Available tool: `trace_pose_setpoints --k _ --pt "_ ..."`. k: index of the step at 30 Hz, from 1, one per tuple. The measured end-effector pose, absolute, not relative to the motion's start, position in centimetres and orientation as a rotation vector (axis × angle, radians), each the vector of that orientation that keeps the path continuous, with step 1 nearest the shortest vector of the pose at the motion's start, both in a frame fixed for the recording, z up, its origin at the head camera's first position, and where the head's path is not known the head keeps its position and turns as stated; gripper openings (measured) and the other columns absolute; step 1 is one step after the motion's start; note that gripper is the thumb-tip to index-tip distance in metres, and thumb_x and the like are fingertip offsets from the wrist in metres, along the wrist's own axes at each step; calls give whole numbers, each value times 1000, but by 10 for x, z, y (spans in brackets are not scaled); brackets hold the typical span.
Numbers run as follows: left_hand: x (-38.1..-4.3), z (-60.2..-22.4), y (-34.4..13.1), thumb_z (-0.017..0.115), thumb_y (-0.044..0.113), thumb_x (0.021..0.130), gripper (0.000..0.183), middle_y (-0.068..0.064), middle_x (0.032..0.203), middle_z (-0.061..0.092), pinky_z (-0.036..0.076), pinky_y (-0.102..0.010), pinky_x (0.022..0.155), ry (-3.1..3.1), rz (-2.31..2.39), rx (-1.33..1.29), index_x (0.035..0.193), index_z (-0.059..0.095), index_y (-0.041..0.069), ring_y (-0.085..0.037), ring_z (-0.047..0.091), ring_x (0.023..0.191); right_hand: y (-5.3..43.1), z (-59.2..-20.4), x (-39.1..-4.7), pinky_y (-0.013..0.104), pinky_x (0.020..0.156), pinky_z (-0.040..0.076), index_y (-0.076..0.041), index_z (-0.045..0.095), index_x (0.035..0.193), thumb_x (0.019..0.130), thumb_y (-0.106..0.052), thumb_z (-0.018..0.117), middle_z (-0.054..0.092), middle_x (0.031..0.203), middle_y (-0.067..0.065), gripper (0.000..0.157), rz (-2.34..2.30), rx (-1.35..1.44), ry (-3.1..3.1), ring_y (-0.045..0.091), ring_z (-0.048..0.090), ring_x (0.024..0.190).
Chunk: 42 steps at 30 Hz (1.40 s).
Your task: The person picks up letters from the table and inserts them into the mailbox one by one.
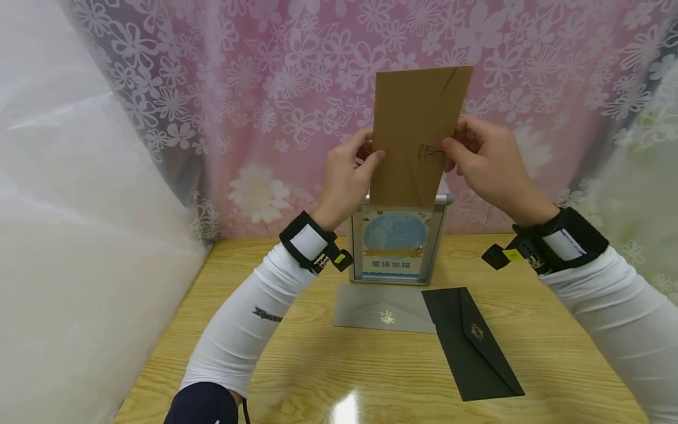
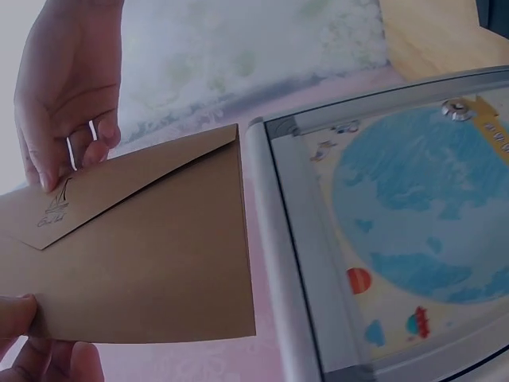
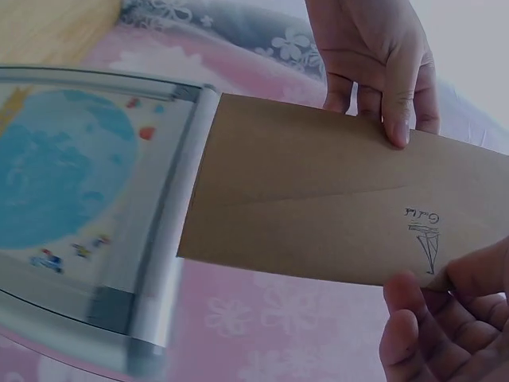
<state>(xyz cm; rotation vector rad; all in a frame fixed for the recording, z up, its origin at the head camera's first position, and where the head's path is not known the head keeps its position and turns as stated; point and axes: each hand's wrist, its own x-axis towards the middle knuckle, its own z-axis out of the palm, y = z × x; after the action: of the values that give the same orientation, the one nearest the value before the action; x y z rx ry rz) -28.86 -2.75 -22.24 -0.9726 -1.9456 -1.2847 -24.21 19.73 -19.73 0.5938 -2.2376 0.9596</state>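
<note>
A brown envelope (image 1: 408,129) stands upright over the top of a silver-framed letter box (image 1: 394,244) with a blue globe picture on its front. My left hand (image 1: 346,174) pinches the envelope's left edge between thumb and fingers. On the opposite edge, my right hand (image 1: 487,159) pinches it near a small printed sailboat. In the left wrist view the envelope (image 2: 159,255) shows its slanted flap, and its lower end lies close to the box's top frame (image 2: 278,263). Whether that end touches the box or enters a slot cannot be told.
On the wooden table (image 1: 296,365), a grey envelope (image 1: 365,306) with a gold emblem lies before the box. A black envelope (image 1: 477,347) lies to its right, its corner against the grey one. Behind hangs a pink flowered curtain (image 1: 296,106); a white sheet (image 1: 90,206) hangs at left.
</note>
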Motion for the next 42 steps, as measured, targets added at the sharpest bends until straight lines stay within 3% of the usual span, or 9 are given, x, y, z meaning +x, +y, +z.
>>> trace_pose_setpoints --k 11,25,30,34,38,42 --pt "-304 -201 -18 61 11 93 14 -4 89 67 47 -25 65 -2036 -1295 -799 107 64 10 -9 54 75 197 -182 -266 21 54 44 -4 63 109 95 -13 55 67 87 12 18 946 539 -2186 16 56 65" --pt "-327 -218 -16 63 11 92 8 -5 87 67 45 -28 64 -2130 -1228 -715 100 61 9 -11 55 72 194 -196 -290 24 60 43 -3 65 102 95 -15 53 67 85 10 18 848 485 -2248 16 57 67" --pt "-332 -229 -17 63 12 92 13 -6 88 67 48 -29 65 -2185 -1171 -692 105 62 9 -10 57 74 195 -202 -295 28 64 41 -3 65 99 94 -19 53 65 84 8 21 830 455 -2319 16 57 74" --pt "-334 -239 -17 63 14 92 15 -4 86 65 48 -30 64 -2237 -1137 -676 107 62 10 -10 56 74 196 -204 -297 31 71 42 -5 60 115 94 -20 52 63 95 9 27 885 445 -2331 18 55 82" --pt "-335 -246 -17 63 14 92 11 -3 84 64 47 -30 65 -2275 -1138 -661 102 62 10 -10 55 74 196 -199 -300 30 73 42 -20 43 139 95 -18 50 60 106 11 44 923 463 -2282 19 52 88" --pt "-336 -253 -18 64 13 91 10 -3 84 65 47 -30 66 -2287 -1146 -679 100 62 9 -9 55 74 195 -194 -301 25 66 41 -31 34 144 96 -16 50 60 104 10 53 863 513 -2215 17 51 83"
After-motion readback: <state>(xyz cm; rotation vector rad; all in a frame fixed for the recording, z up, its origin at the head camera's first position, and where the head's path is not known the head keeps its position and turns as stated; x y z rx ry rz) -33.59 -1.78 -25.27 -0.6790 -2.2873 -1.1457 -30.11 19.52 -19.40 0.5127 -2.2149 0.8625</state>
